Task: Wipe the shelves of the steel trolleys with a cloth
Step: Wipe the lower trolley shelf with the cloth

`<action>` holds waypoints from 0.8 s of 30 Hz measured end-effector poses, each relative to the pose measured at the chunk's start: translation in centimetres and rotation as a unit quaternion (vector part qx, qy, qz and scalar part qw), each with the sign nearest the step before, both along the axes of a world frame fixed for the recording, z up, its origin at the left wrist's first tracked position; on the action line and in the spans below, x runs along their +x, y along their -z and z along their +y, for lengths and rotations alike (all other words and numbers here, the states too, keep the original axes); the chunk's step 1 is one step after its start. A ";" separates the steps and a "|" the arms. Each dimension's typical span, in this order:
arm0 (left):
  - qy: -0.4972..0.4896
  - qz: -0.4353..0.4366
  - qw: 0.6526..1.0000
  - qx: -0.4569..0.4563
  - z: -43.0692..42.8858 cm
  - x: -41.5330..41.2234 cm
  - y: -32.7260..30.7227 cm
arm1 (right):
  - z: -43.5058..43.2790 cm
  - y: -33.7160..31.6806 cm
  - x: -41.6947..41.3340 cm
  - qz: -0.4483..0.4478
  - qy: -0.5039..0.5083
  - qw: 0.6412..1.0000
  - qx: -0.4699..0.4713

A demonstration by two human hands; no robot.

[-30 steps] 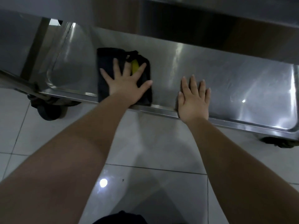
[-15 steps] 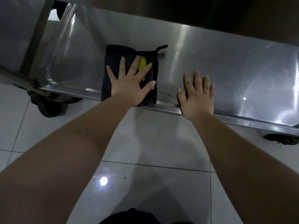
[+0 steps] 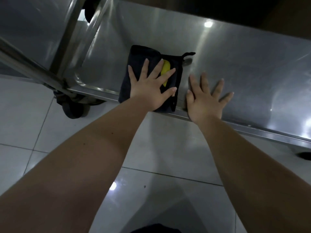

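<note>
Upright post (image 3: 68, 41): steel, at the left end of the trolley, slanting across the upper left of the head view.
Caster wheel (image 3: 74, 109): dark, under the left front corner of the shelf, standing on the tiled floor (image 3: 33, 123).
Cloth (image 3: 141, 54): black and folded into a rough rectangle. It lies flat on the lower shelf in its left half, and its near edge hangs over the front rim.
Yellow patch (image 3: 165, 68): a strip on top of the cloth, showing between two fingers.
Cord loop (image 3: 188, 54): thin and black, sticking out of the cloth's far right corner onto the bare steel.
Left hand (image 3: 151, 88): palm down on the cloth, fingers straight and spread wide, pressing it to the shelf without gripping it.
Right hand (image 3: 205, 100): just beside the cloth on its right and not touching it. It lies flat on the bare steel with fingers splayed, the heel over the front rim, holding nothing.
Lower shelf (image 3: 252, 73): brushed steel tray with a raised rim (image 3: 252, 130), shiny with light glare.
Second wheel (image 3: 304, 155): only a dark sliver under the right end.
</note>
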State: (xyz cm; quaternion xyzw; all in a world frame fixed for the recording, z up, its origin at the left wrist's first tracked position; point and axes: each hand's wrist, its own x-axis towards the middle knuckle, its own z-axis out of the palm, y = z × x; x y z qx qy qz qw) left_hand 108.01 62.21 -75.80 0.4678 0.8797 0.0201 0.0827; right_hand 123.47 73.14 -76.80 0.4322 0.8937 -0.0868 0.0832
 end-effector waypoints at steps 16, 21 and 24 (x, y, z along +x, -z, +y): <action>-0.028 -0.036 0.999 0.007 1.4 1.7 0.0 | -2.2 0.0 -4.5 -0.052 -0.040 0.998 0.023; -0.001 0.004 1.000 -0.007 -2.1 -3.6 0.0 | -1.8 0.1 -3.8 -0.006 -0.051 0.999 0.005; -0.106 -0.011 0.994 -0.025 -6.3 -9.4 -0.2 | -1.9 0.2 -4.0 -0.001 -0.051 0.999 0.008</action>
